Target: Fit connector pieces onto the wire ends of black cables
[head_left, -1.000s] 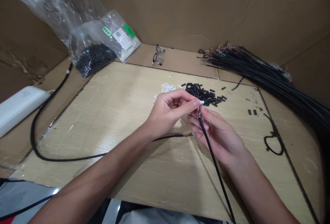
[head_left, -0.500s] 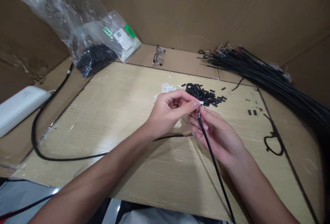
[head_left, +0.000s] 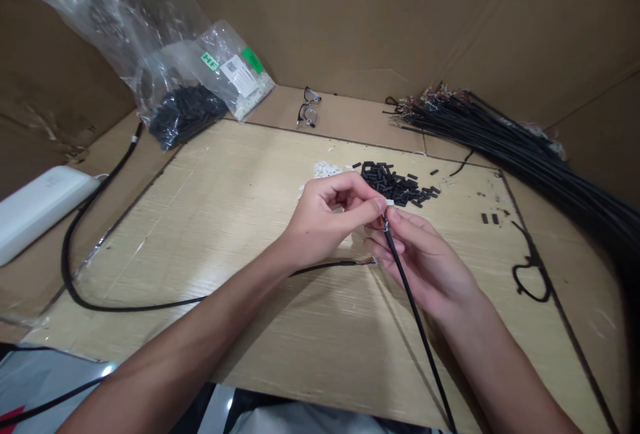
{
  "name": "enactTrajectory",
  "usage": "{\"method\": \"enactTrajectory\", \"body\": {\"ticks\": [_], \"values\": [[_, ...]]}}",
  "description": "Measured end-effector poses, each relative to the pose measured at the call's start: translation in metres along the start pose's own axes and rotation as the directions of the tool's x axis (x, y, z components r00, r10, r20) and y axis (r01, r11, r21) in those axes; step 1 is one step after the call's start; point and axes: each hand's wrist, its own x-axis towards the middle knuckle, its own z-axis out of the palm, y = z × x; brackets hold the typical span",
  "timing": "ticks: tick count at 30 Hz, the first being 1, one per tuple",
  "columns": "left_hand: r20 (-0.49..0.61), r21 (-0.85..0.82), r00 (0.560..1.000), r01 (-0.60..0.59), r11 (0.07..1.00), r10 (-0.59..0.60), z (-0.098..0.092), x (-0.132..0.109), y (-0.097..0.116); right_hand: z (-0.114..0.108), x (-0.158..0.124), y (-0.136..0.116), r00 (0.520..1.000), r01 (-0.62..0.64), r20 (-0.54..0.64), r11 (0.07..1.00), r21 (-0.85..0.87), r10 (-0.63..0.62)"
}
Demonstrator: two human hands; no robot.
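My left hand point(head_left: 327, 221) and my right hand point(head_left: 425, 264) meet over the middle of the wooden board point(head_left: 225, 221). The right hand's fingers are closed round a thin black cable point(head_left: 415, 317) near its stripped end, and the cable runs down to the bottom edge. The left hand pinches a small white connector point(head_left: 389, 203) at that cable's tip. Just beyond the hands lie a pile of short black tube pieces point(head_left: 397, 184) and a small heap of white connectors point(head_left: 325, 169).
A bundle of black cables point(head_left: 525, 154) lies along the right side. Clear plastic bags point(head_left: 190, 97) with black and white parts sit at the back left. A white box point(head_left: 40, 207) and a loose black cable point(head_left: 90, 267) are at left. Glasses point(head_left: 307, 106) lie at the back. Cardboard walls surround everything.
Barely anything has shifted. The left hand's pinch has closed slightly nearer the cable tip, so less of the white connector shows.
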Motion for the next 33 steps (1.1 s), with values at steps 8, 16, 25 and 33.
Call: {"method": "enactTrajectory", "body": {"ticks": [8,16,25,33], "values": [[-0.046,0.076,0.997,-0.057,0.995,0.061,0.0009,-0.0013,-0.0026,-0.0019,-0.0009,0.0005,0.993,0.054,-0.103,0.995,-0.088,-0.063],[-0.083,0.135,0.993,-0.071,0.988,0.083,0.0009,-0.0004,-0.0067,-0.0039,-0.0034,0.0024,0.965,0.152,-0.179,0.967,-0.204,-0.189],[-0.092,0.133,0.993,-0.059,0.989,0.071,0.0009,0.0002,-0.0057,-0.0022,-0.0022,0.0079,0.901,0.314,-0.159,0.859,-0.404,-0.404],[-0.100,0.149,0.991,-0.068,0.987,0.084,0.0012,0.0002,-0.0074,-0.0036,-0.0026,0.0084,0.867,0.350,-0.183,0.826,-0.442,-0.464]]}}
